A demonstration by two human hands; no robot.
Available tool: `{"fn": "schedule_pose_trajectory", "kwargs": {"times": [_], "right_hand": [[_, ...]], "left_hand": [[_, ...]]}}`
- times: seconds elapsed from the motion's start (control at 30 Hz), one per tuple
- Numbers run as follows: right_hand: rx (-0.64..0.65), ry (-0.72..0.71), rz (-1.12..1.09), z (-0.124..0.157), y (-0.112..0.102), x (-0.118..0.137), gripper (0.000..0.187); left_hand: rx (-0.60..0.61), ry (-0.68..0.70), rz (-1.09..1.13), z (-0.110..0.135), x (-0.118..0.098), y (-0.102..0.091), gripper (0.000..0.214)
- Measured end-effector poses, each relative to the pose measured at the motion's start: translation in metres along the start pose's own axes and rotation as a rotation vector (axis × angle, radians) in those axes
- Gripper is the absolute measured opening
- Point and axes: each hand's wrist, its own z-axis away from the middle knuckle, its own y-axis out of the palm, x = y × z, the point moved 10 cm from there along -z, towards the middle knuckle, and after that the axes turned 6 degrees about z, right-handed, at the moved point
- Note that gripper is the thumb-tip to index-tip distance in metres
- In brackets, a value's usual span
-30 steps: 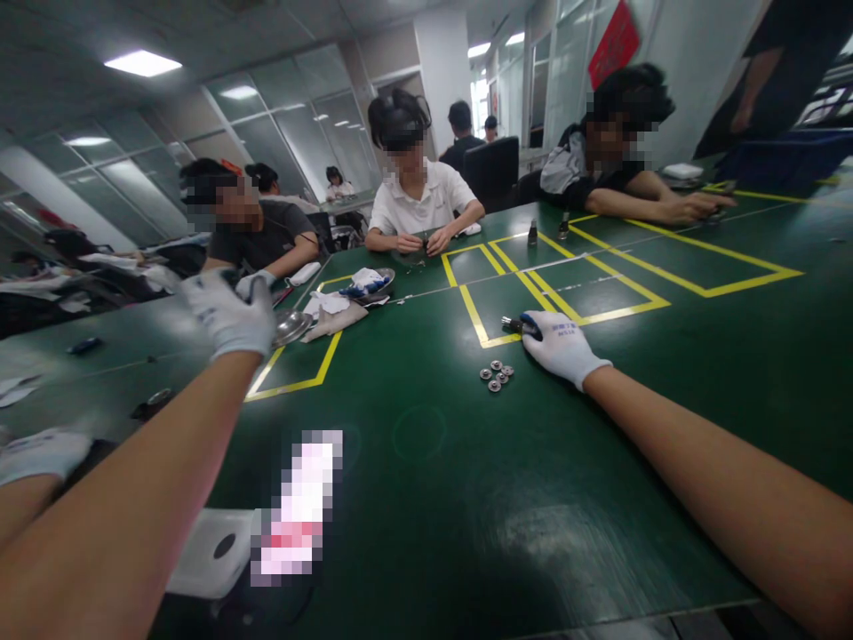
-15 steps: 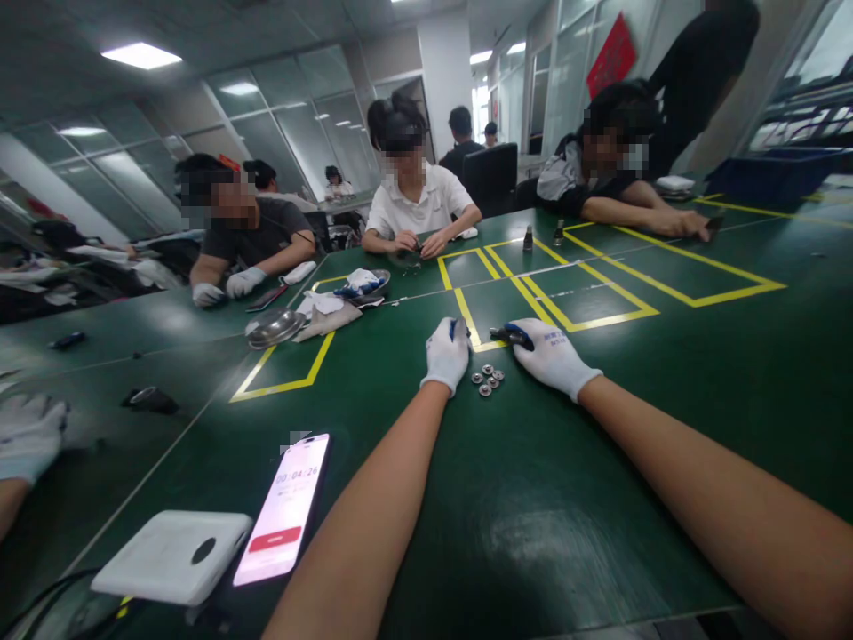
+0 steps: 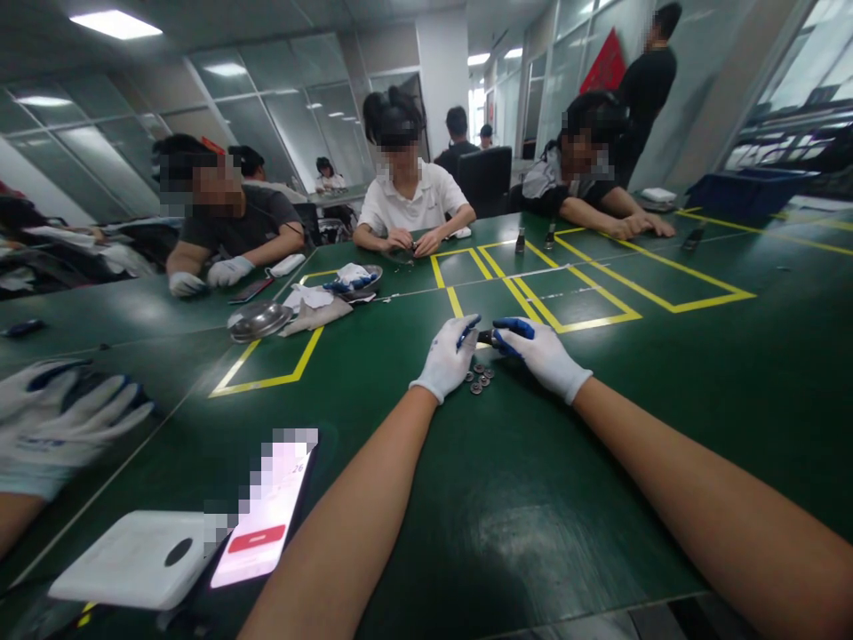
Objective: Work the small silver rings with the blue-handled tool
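Observation:
My right hand [image 3: 538, 352], in a white glove with blue on its finger side, is closed around a small dark cylindrical piece [image 3: 485, 338]. The piece's dark end points left out of the grip. My left hand [image 3: 448, 354], gloved the same way, is beside that end with bent fingers drawn together. Whatever its fingertips hold is hidden. Just below the hands, several small round silver metal parts [image 3: 477, 388] lie in a cluster on the green table [image 3: 526, 498], partly beside the left hand's edge.
A lit phone [image 3: 263, 516] and a white box-like device [image 3: 126, 558] lie at front left. A neighbour's gloved hand [image 3: 73, 427] is at the left edge. Farther off are a metal dish [image 3: 259, 322], cloths [image 3: 316, 313], dark upright pieces [image 3: 520, 240] and co-workers [image 3: 413, 200].
My hands have come closer together, the left reaching the dark piece's end. The neighbour's gloved hand has moved right. A far-right co-worker's hand has left a dark piece. The view has shifted slightly.

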Motion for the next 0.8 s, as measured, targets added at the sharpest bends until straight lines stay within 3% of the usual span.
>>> {"fn": "schedule_pose_trajectory", "kwargs": {"times": [0.17, 0.37, 0.6, 0.8], "right_hand": [[0.011, 0.071, -0.236, 0.0, 0.005, -0.007, 0.033], [0.017, 0.051, -0.227, 0.0, 0.006, -0.004, 0.033], [0.01, 0.015, -0.162, -0.003, 0.004, -0.007, 0.039], [0.013, -0.019, -0.09, -0.004, 0.003, -0.005, 0.038]], "left_hand": [[0.02, 0.08, -0.059, 0.0, -0.014, 0.003, 0.031], [-0.052, 0.141, -0.231, -0.001, -0.028, -0.002, 0.021], [-0.044, 0.082, -0.07, 0.0, -0.021, 0.001, 0.011], [-0.037, -0.024, 0.047, 0.001, -0.01, -0.002, 0.015]]}}
